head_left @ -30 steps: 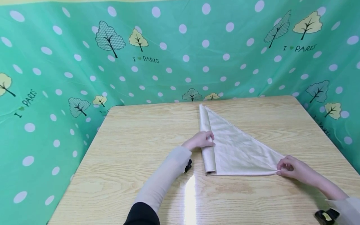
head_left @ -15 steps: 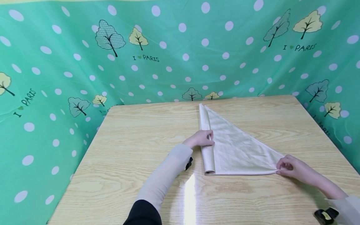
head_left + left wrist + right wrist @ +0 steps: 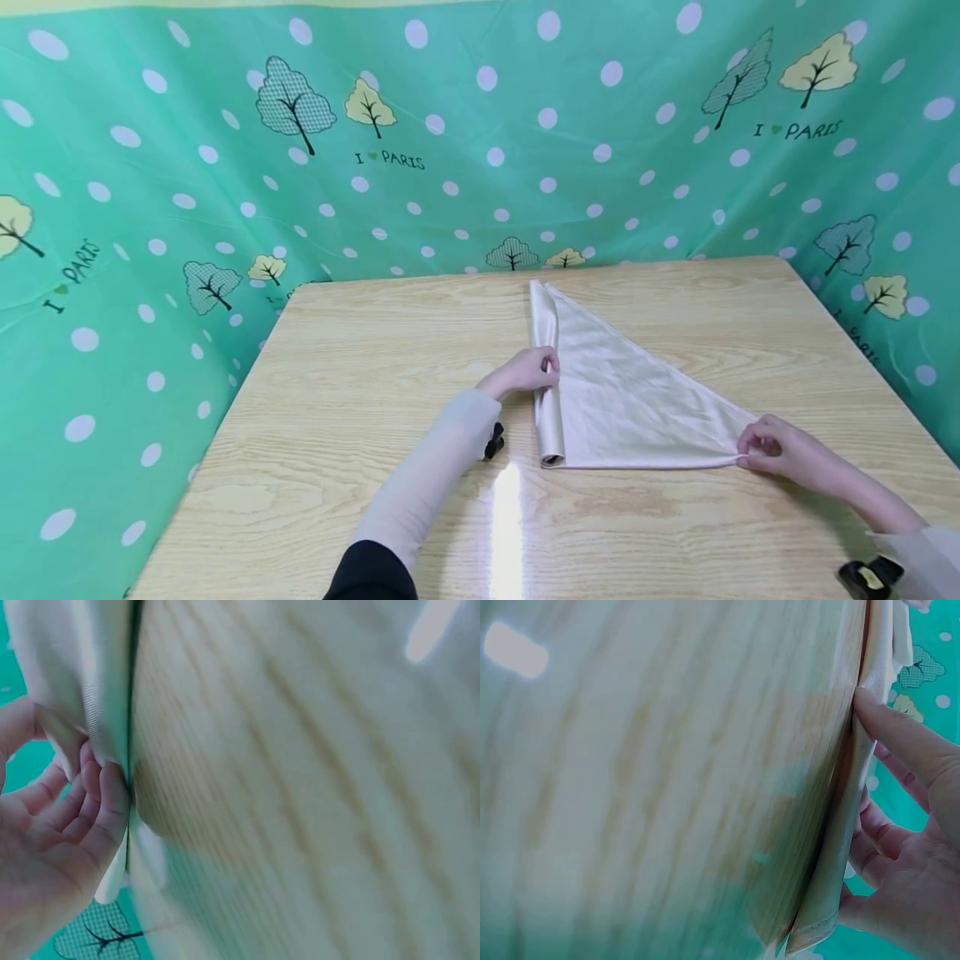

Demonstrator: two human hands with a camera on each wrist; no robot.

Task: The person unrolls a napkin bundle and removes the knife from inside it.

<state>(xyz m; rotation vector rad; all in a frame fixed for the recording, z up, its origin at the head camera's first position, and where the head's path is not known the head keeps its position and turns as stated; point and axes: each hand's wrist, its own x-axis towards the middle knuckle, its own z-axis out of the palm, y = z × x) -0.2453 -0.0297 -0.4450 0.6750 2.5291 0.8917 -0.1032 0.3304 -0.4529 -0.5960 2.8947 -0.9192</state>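
Observation:
A cream, satiny cloth (image 3: 630, 392) lies on the table as a triangle, its left side turned into a long roll (image 3: 551, 429). My left hand (image 3: 527, 369) grips the roll around its middle. In the left wrist view, that hand's thumb and fingers pinch a fold of the fabric (image 3: 90, 660). At the cloth's right corner, my right hand (image 3: 787, 450) pinches the fabric between thumb and fingers. The right wrist view has the thumb of this hand (image 3: 922, 847) pressed on the cloth's near edge (image 3: 829, 862), with the other fingers partly hidden behind it.
The wooden table (image 3: 360, 358) extends well to the left of the cloth and in front of it. A green dotted curtain (image 3: 450, 108) with printed trees encloses the back and both sides. Light glares off the tabletop near its front.
My left hand has shifted slightly left, drawing the roll with it, and the roll now looks narrower where gripped. My right hand stays at the corner.

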